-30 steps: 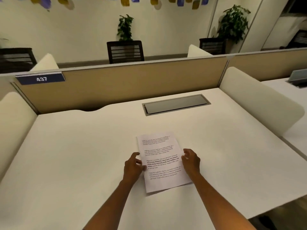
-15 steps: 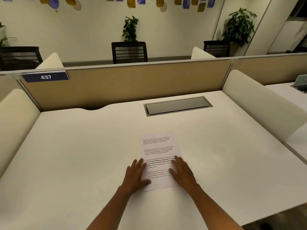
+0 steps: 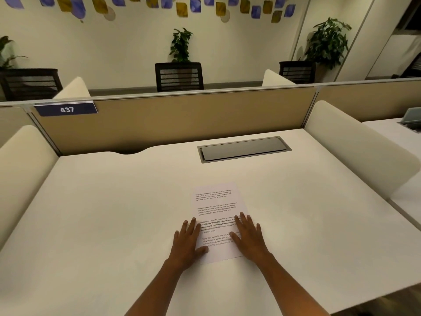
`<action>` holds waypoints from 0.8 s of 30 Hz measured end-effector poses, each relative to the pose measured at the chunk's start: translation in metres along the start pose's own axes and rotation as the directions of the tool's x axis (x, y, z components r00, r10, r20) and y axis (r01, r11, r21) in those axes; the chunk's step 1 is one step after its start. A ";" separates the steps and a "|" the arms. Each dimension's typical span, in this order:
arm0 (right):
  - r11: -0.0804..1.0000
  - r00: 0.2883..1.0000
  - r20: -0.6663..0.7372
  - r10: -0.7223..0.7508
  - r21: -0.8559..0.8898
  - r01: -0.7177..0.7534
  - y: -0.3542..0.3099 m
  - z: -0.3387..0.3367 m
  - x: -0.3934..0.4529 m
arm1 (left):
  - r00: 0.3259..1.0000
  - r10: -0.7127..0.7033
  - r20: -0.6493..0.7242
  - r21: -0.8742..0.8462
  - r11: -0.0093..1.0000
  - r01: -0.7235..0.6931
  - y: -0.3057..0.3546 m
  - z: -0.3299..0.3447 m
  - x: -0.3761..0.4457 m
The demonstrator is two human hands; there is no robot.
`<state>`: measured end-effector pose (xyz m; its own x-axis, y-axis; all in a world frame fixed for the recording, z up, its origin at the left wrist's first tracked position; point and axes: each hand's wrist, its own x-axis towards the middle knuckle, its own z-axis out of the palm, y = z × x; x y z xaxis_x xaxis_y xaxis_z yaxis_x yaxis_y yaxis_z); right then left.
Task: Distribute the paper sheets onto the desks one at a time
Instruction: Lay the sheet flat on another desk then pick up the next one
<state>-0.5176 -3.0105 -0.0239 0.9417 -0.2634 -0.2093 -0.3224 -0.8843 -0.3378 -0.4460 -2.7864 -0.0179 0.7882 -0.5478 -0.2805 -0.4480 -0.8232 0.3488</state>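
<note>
A single white printed paper sheet [image 3: 217, 215] lay flat on the white rectangular desk [image 3: 102, 213], its long side running away from the person and turned slightly to the right. Four blocks of small black text covered it, the third block partly in bold.

The left hand [image 3: 187, 241] rested palm down, fingers [image 3: 190, 226] spread and extended, holding nothing; its thumb and the inner edge of the palm lay on the sheet's lower left margin, while the other fingertips sat on the bare desk just beside the sheet's left edge. The right hand [image 3: 249, 239] also lay flat with fingers splayed, gripping nothing, pressing on the sheet's lower right part; its fingertips covered the ends of the third block's lines, and its outer fingers reached past the right edge onto the desk. The upper half of the sheet extended beyond both sets of fingertips, uncovered.

Well beyond the fingertips, toward the back of the desk, sat a grey metal rectangular cable hatch [image 3: 243, 149], its lid down. Behind it stood a tan fabric partition [image 3: 193, 119] carrying a dark blue plate numbered 437 [image 3: 66, 109]. Rounded cream side dividers [image 3: 355, 142] flanked the desk, far from either hand. Past the partition stood a black slatted chair [image 3: 179, 76] and a leafy green potted plant [image 3: 181, 45].
</note>
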 end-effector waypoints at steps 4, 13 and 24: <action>0.999 0.989 -0.139 -0.045 0.006 0.046 -0.011 0.000 -0.006 | 0.996 -0.001 -0.085 -0.018 1.000 -0.001 -0.009 -0.002 -0.007; 0.980 0.944 -0.269 -0.191 -0.114 0.166 -0.069 0.016 0.006 | 0.938 -0.145 -0.315 0.032 0.986 0.164 -0.040 -0.014 -0.052; 0.919 0.907 -0.156 -0.391 -0.119 0.376 -0.191 0.063 -0.015 | 0.808 -0.425 -0.409 -0.025 0.890 0.455 -0.125 -0.016 -0.162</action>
<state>-0.4767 -2.8136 -0.0137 0.9952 0.0472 0.0852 0.0694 -0.9575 -0.2798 -0.5108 -2.5925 -0.0015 0.9995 -0.0319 -0.0087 -0.0294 -0.9783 0.2049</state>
